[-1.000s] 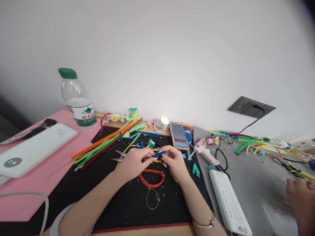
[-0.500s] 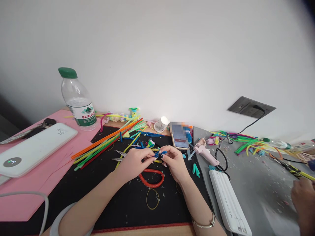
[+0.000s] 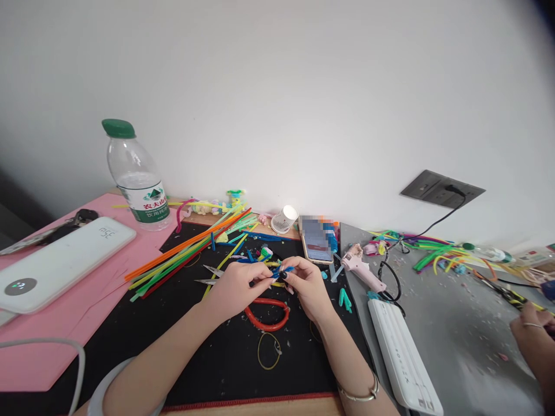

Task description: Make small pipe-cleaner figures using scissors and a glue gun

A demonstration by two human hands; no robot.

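Note:
Both hands meet over the black mat (image 3: 186, 358). My left hand (image 3: 243, 284) pinches a short blue pipe cleaner piece (image 3: 282, 270) between thumb and fingers. From the other side my right hand (image 3: 307, 283), with dark nail polish on the thumb, grips the same blue piece; the fingers hide part of it. Beneath the hands lie red-handled scissors (image 3: 284, 321), their blades pointing left. A thin yellowish ring (image 3: 269, 365) rests nearer the mat's front. Left of my hands is a fan of long pipe cleaners (image 3: 173, 254) in orange, yellow, green and red.
A water bottle (image 3: 139, 185) and a white power bank (image 3: 69, 263) stand left on pink sheets. Behind are a paper cup (image 3: 285, 219) and phone (image 3: 316, 240). Rightward lie a pink glue gun (image 3: 362, 270) and white power strip (image 3: 403, 352). Another person's hand (image 3: 533, 338) is far right.
My two hands stay nearly in place on the blue piece. At the far right the other person's hand has shifted and turned, now showing a ring and lying over the yellow-and-black tool.

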